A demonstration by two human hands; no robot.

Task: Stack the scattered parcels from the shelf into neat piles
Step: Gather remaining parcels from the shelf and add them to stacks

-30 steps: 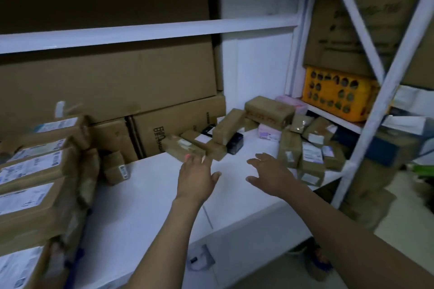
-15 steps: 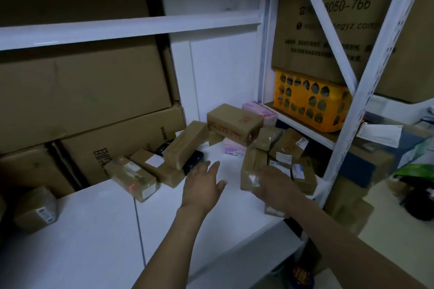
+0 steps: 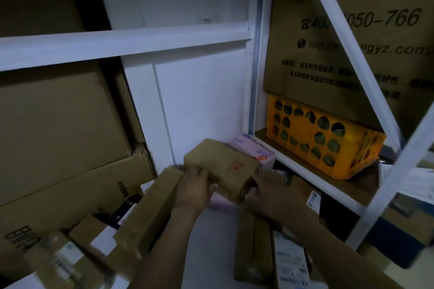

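- brown parcel (image 3: 223, 166), a plain cardboard box with a faint red stamp on top, held between both hands at the far end of the white shelf (image 3: 211, 246), near the back corner
- left hand (image 3: 195, 189) grips the parcel's left near end, thumb over the top edge, fingers curled under it
- right hand (image 3: 274, 192) grips the right near end, fingers curled round the corner; dim light, cannot tell how far they are spread
- cannot tell if the parcel is off the shelf or resting on what lies beneath it
- pale pink box (image 3: 256, 150) touching the parcel's far right side, against the back wall
- long brown box (image 3: 150, 211) just left of the left hand, tilted, its far end near the parcel
- blurred small parcels (image 3: 58, 258) near left, partly under the long box
- labelled parcels (image 3: 291, 263) near right, lying flat under the right forearm
- orange crate (image 3: 324, 141) with round holes on the right-hand shelf, under a large printed carton (image 3: 380, 30)
- big brown cartons (image 3: 58, 124) stacked along the left back
- white diagonal brace (image 3: 347, 51) crosses the right side
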